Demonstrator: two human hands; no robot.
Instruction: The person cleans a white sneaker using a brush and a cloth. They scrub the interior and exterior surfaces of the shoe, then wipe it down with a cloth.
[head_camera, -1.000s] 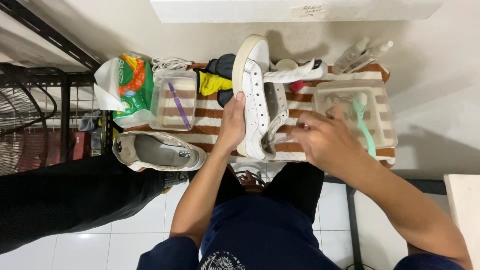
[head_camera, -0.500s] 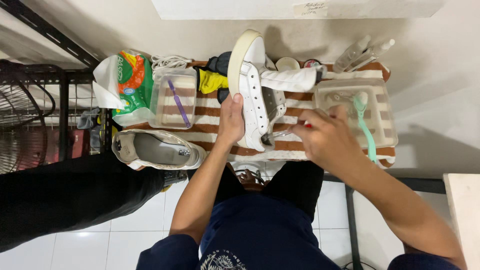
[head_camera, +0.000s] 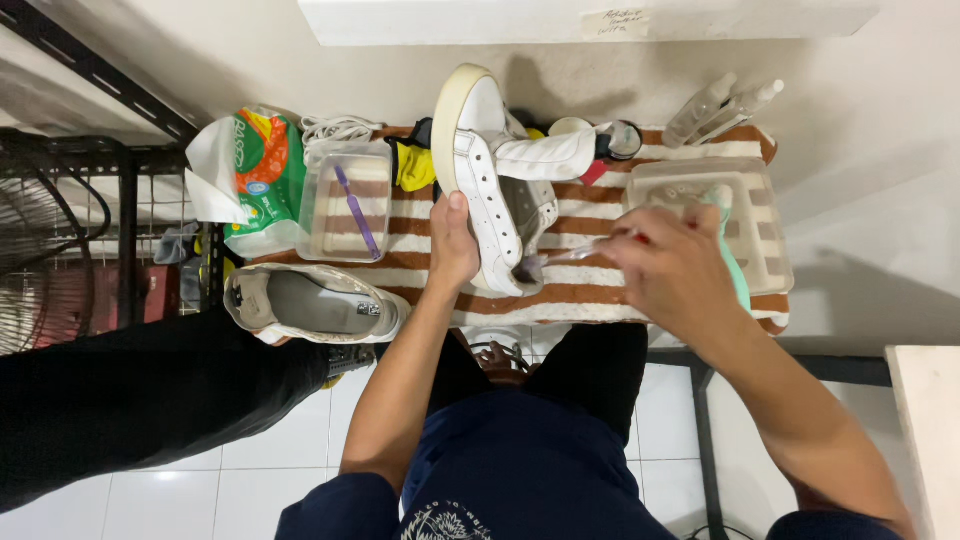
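Hands at work over a striped towel (head_camera: 600, 290) spread across the desk: the left hand (head_camera: 452, 250) has its grip closed around the side of a white sneaker (head_camera: 485, 185), propped on edge near the towel's middle, while the right hand (head_camera: 672, 272) pinches a thin clear-handled brush (head_camera: 565, 255) whose tip meets the shoe's heel end. A second sneaker (head_camera: 315, 303) lies at the towel's left corner, beside a clear tub (head_camera: 345, 200) holding a purple brush (head_camera: 357, 212).
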